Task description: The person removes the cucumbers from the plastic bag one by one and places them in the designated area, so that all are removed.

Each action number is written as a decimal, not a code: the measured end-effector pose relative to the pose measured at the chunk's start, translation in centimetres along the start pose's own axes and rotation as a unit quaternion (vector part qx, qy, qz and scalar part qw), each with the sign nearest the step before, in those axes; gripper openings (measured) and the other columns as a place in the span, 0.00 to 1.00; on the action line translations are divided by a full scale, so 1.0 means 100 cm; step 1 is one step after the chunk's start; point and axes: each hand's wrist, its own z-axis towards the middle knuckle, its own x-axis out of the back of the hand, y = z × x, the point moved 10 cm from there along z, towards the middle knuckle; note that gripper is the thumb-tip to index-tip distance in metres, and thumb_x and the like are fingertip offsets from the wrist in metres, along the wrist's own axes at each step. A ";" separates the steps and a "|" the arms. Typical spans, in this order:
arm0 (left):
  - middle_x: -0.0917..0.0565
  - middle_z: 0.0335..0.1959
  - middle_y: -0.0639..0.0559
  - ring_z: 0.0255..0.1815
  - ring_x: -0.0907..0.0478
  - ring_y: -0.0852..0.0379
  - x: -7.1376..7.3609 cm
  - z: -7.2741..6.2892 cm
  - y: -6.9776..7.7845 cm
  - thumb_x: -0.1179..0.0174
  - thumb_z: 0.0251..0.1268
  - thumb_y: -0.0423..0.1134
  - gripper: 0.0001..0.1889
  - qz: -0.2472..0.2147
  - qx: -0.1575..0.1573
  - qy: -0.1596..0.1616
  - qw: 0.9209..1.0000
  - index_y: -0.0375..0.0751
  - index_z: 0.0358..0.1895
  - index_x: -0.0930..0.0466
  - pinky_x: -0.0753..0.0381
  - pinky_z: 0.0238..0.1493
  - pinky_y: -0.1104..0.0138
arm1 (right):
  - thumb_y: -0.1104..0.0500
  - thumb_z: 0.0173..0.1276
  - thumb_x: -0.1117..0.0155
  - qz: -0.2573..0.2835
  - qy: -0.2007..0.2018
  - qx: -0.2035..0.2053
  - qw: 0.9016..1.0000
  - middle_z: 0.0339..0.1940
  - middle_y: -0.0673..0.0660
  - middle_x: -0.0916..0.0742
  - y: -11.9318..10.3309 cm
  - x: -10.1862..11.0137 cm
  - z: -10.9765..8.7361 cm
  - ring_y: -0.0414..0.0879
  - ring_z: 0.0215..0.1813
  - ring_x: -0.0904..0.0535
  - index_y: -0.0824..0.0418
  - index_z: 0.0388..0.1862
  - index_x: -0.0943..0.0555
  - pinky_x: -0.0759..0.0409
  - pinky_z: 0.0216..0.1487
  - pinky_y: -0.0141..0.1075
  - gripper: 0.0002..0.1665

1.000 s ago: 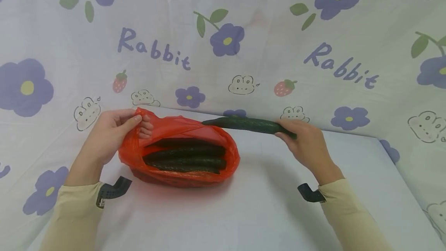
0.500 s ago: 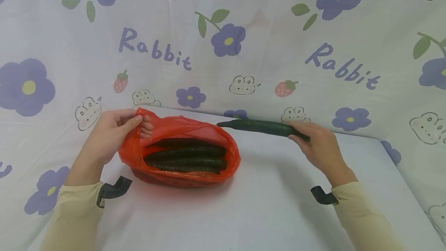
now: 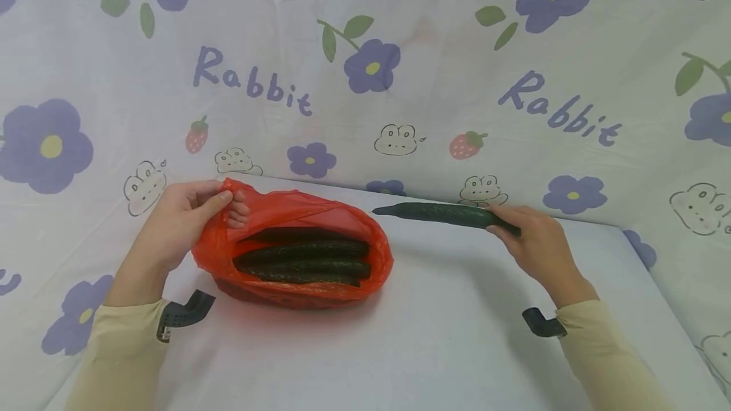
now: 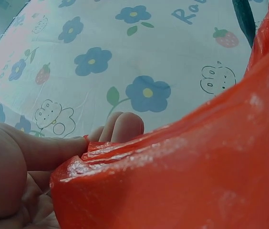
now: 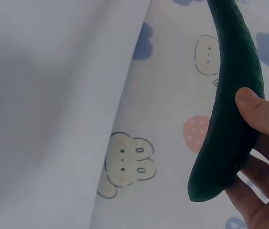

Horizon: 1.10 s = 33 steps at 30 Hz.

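Note:
A red plastic bag (image 3: 308, 214) lies on the left half of the table, its mouth facing me. Inside it several dark green cucumbers (image 3: 308, 250) lie side by side. My left hand (image 3: 191, 217) pinches the bag's upper left rim between thumb and fingers; the left wrist view shows the gathered plastic (image 4: 182, 176) there. My right hand (image 3: 539, 246) grips one cucumber (image 3: 440, 213) near its thick end. That cucumber is held above the table, roughly level, its thin tip pointing left, just off the bag's right side. In the right wrist view the thumb (image 5: 256, 107) presses along the cucumber.
The white table (image 3: 411, 347) ends at the back against a hanging cloth (image 3: 434, 100) printed with flowers, rabbits and strawberries. Its right edge slants away beyond my right hand. A dark device is strapped at each wrist.
My right hand has moved to the right and slightly toward me with the cucumber, whose tip has come away from over the bag's rim. The left hand and bag stay nearly still.

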 end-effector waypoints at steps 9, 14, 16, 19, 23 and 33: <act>0.11 0.45 0.40 0.44 0.08 0.49 -0.001 0.000 0.002 0.45 0.88 0.36 0.18 0.006 -0.005 0.000 1.000 0.23 0.64 0.20 0.11 0.51 0.67 | 0.66 0.65 0.18 -0.008 -0.017 -0.013 1.000 0.51 0.65 0.08 0.018 -0.007 -0.009 0.66 0.53 0.12 0.63 0.60 0.11 0.16 0.54 0.64 0.24; 0.11 0.45 0.40 0.43 0.08 0.49 -0.002 -0.001 0.004 0.45 0.88 0.36 0.17 0.009 -0.011 0.000 1.000 0.22 0.63 0.20 0.11 0.51 0.67 | 0.65 0.66 0.18 -0.017 -0.030 -0.025 0.999 0.47 0.66 0.08 0.027 -0.012 -0.014 0.65 0.47 0.12 0.63 0.60 0.11 0.16 0.49 0.64 0.23; 0.11 0.45 0.40 0.43 0.08 0.49 -0.002 0.000 0.004 0.45 0.88 0.36 0.17 0.010 -0.013 -0.001 1.000 0.22 0.62 0.20 0.11 0.51 0.67 | 0.65 0.65 0.18 -0.016 -0.033 -0.026 0.999 0.47 0.65 0.08 0.030 -0.014 -0.016 0.65 0.47 0.11 0.63 0.59 0.11 0.16 0.48 0.64 0.23; 0.11 0.45 0.39 0.43 0.08 0.49 -0.003 0.000 0.003 0.45 0.88 0.36 0.17 0.013 -0.013 -0.001 1.000 0.22 0.63 0.20 0.11 0.51 0.67 | 0.65 0.66 0.18 -0.011 -0.042 -0.028 0.999 0.48 0.65 0.08 0.034 -0.019 -0.018 0.65 0.49 0.11 0.62 0.59 0.10 0.16 0.49 0.64 0.22; 0.11 0.45 0.38 0.43 0.08 0.50 -0.003 0.001 0.002 0.45 0.88 0.37 0.17 0.019 -0.010 0.001 1.000 0.23 0.63 0.20 0.11 0.51 0.68 | 0.65 0.67 0.19 -0.011 -0.058 -0.033 0.998 0.49 0.64 0.08 0.040 -0.027 -0.022 0.65 0.49 0.11 0.61 0.59 0.10 0.16 0.49 0.63 0.21; 0.11 0.44 0.39 0.43 0.08 0.49 -0.002 0.001 0.003 0.44 0.87 0.35 0.17 0.012 -0.017 0.001 1.000 0.21 0.61 0.20 0.11 0.50 0.66 | 0.64 0.65 0.17 -0.019 -0.058 -0.022 0.998 0.49 0.64 0.08 0.047 -0.031 -0.027 0.65 0.50 0.11 0.61 0.59 0.10 0.16 0.49 0.63 0.23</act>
